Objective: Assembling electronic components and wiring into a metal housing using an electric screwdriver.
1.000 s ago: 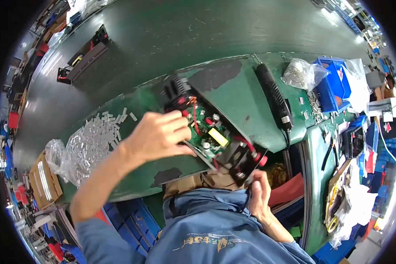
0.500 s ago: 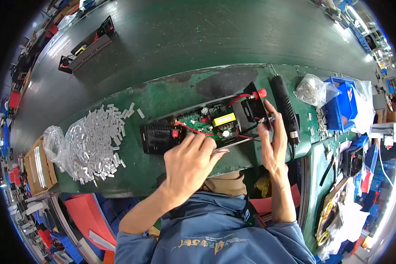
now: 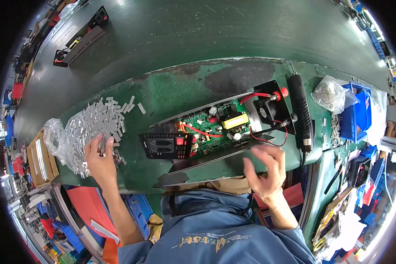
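An uncovered power inverter (image 3: 215, 129) lies on the green bench in front of me, its green circuit board, yellow-wrapped transformer (image 3: 236, 121) and red and black wires exposed. Its black front panel (image 3: 162, 146) with a red switch leans out at the left. At the right, the black end panel (image 3: 268, 108) carries a fan and red and black terminals. My left hand (image 3: 102, 163) reaches over a pile of small silvery metal pieces (image 3: 90, 127), thumb and fingers apart around some of them. My right hand (image 3: 268, 174) hovers just below the inverter's near side, fingers curved and apart, holding nothing.
A black electric screwdriver (image 3: 300, 110) lies right of the inverter. Beyond it are a clear bag of small parts (image 3: 331, 94) and a blue bin (image 3: 355, 115). A cardboard box (image 3: 42, 158) stands at the left edge. Another open inverter (image 3: 81, 42) sits on the far surface.
My left hand has left the inverter's near side and moved left to the metal pieces. The right hand has let go of the end panel and drawn back. The near side wall now tilts outward.
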Demonstrator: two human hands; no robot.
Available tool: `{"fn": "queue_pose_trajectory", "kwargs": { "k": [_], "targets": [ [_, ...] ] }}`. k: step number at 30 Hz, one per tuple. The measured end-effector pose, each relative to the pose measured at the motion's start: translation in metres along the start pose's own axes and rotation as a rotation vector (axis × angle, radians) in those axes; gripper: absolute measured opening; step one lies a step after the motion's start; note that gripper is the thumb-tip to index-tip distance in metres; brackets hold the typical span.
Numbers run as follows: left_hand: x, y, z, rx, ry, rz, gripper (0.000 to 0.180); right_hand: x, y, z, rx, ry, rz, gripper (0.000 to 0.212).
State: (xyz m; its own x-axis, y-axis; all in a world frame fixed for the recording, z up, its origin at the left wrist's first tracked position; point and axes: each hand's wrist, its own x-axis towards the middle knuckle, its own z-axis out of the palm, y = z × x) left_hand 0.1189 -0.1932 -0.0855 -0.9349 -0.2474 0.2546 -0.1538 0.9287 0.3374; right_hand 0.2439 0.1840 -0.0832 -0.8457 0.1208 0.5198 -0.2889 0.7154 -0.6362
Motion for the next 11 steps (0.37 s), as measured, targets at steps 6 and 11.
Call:
{"fn": "queue_pose_trajectory", "kwargs": {
  "k": [6,11],
  "targets": [
    [0.009,-0.014,0.005,-0.052,-0.063,0.101,0.023,0.001,-0.005,-0.003,0.047,-0.032,0.028,0.041],
    [0.013,-0.008,-0.002,-0.094,-0.078,0.072,0.018,-0.017,-0.004,-0.013,-0.031,-0.018,0.065,0.039]
  ]
}}
